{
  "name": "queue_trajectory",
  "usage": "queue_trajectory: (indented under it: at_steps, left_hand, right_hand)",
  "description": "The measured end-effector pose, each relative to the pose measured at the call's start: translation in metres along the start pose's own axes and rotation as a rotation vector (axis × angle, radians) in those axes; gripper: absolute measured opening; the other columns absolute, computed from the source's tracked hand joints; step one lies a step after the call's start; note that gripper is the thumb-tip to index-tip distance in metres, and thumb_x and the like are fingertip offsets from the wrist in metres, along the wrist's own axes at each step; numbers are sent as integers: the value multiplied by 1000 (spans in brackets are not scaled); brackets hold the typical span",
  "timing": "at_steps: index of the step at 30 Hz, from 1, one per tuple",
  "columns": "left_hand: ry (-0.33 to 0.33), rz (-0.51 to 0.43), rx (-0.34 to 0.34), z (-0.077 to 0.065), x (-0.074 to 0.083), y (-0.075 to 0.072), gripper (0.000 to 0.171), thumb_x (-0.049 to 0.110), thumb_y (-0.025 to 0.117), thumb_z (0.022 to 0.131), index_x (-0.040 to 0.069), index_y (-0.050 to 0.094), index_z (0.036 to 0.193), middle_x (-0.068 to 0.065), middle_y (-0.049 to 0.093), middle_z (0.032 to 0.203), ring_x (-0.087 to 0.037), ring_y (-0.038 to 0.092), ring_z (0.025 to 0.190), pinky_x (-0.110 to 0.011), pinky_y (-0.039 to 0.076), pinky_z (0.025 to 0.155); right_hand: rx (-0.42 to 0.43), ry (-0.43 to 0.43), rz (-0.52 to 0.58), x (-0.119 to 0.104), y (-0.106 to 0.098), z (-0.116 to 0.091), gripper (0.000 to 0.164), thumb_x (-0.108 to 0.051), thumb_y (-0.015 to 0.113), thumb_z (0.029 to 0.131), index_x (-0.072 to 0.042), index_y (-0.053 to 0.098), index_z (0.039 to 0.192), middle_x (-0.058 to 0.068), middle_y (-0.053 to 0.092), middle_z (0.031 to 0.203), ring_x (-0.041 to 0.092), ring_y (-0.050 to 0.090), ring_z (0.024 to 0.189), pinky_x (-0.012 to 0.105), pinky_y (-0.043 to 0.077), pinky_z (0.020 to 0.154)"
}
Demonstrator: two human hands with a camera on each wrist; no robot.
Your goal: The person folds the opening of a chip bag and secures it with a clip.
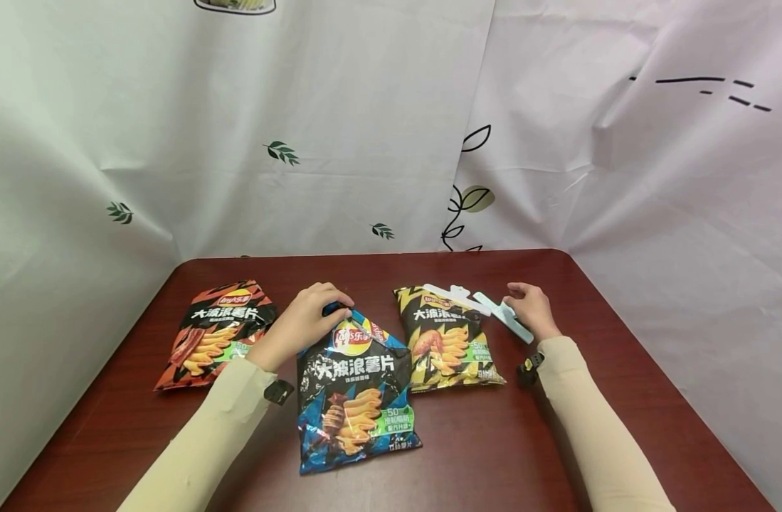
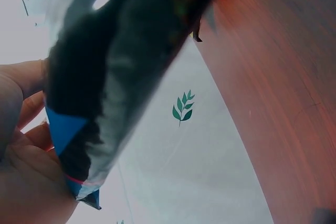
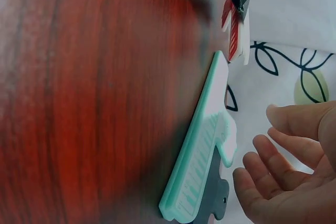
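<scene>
My left hand (image 1: 315, 314) grips the folded top edge of a blue and black chip bag (image 1: 355, 384), which leans up from the table. In the left wrist view, the thumb and fingers pinch the bag's edge. My right hand (image 1: 533, 311) is just above a pale teal bag clip (image 1: 502, 318), fingers loosely bent with nothing between them. The right wrist view shows a gap between the fingertips (image 3: 241, 179) and the teal clip (image 3: 197, 145), which lies on the table with a dark grey part beside it.
A yellow and black chip bag (image 1: 451, 348) lies right of the blue one, a white clip (image 1: 460, 294) across its top. At left lies a red and black chip bag (image 1: 218, 331). A white printed curtain (image 1: 339, 199) hangs around the brown table (image 1: 480, 448).
</scene>
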State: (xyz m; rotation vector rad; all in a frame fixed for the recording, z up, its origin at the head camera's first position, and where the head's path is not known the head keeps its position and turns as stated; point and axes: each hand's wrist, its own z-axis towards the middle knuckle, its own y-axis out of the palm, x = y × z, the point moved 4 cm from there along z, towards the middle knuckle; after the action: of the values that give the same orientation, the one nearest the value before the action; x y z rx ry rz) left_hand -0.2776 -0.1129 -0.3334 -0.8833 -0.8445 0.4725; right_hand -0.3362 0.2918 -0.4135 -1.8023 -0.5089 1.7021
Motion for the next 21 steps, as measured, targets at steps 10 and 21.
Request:
queue_trajectory:
  at_steps: [10,21]
  left_hand:
    - [18,-10,-1,0,0,1,16,14,67,90,9,71,105,-5,65,100,-21,59,92,-39,52,78]
    - [30,-8,-4,0,2,1,17,13,67,90,9,71,106,-5,65,100,-21,59,91,-38,52,78]
  right_hand:
    - [-25,57,-7,3,3,5,46,-10,53,97,6,45,139,28,49,137,41,51,123,48,47,95]
    - [-65,65,-63,10,5,8,46,-10,53,96,9,45,138,31,46,138,44,48,122,49,46,93]
